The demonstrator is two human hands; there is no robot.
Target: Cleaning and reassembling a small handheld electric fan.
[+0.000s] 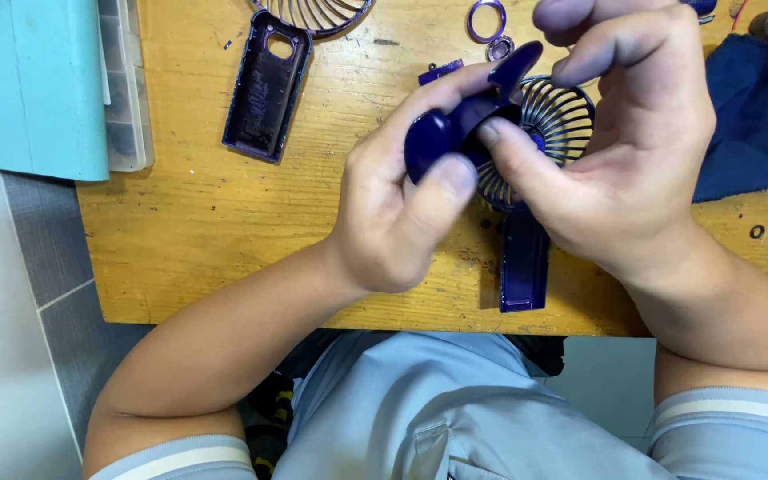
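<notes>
My left hand [397, 209] and my right hand [620, 147] together hold a dark blue fan blade piece [464, 120] above a wooden table [206, 213]. The left thumb presses its rounded lobe; the right thumb touches its middle. Under my hands lies a dark blue hand-fan body with a round grille [566, 116] and a handle [524, 267] pointing toward me.
A dark blue handle cover [266, 86] lies open at the upper left, a round grille [313, 13] at the top edge, a purple ring [485, 20] near it. A teal box [46, 84] stands at the left, a blue cloth [757, 116] at the right with small screws nearby.
</notes>
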